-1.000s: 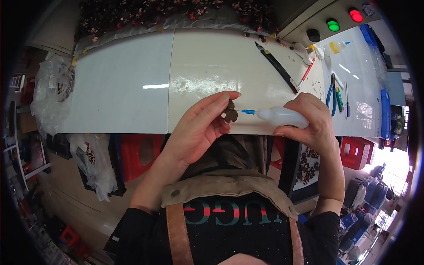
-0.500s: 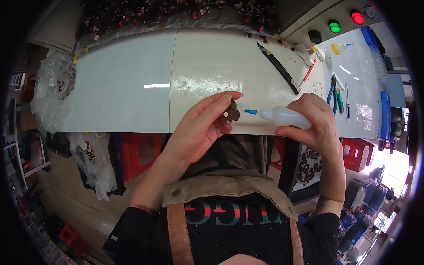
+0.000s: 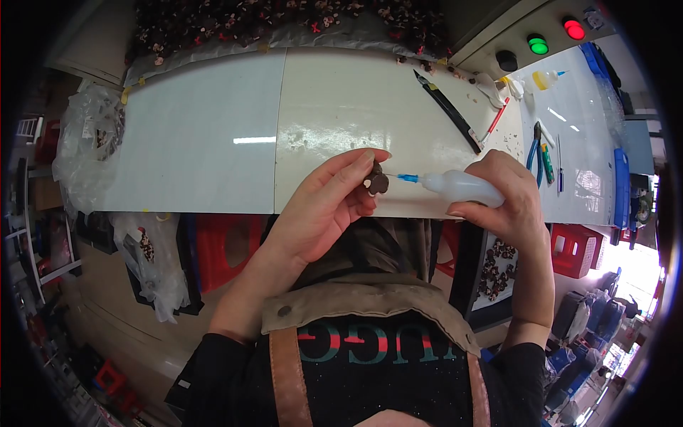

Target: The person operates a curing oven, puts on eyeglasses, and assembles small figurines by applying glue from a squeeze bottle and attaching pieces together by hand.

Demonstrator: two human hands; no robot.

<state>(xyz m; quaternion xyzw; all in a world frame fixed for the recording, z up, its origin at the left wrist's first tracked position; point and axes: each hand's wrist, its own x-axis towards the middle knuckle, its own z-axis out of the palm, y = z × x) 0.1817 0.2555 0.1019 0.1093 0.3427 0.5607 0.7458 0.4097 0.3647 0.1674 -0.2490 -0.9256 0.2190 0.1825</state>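
Between the thumb and fingers of my left hand (image 3: 331, 196) is a small dark brown figurine (image 3: 377, 183) with a pale spot on its side. My right hand (image 3: 504, 188) is wrapped round a translucent squeeze bottle (image 3: 462, 188), held sideways with its tip toward the left. A blue needle nozzle (image 3: 408, 178) ends the bottle, and its thin needle reaches to the figurine's upper side. Whether the needle touches the figurine I cannot tell. Both hands are above the table's front edge.
A craft knife (image 3: 448, 114) and a red pen-like stick (image 3: 496, 119) lie at the right of the white table (image 3: 334, 92). Beyond them are blue-handled pliers (image 3: 535, 153) and a yellow-capped bottle (image 3: 546, 80). Many small dark figurines (image 3: 284, 21) fill the back. A plastic bag (image 3: 85, 149) hangs left.
The squeeze bottle and my right hand have shifted slightly to the right. The figurine has turned or moved a little in my left hand.
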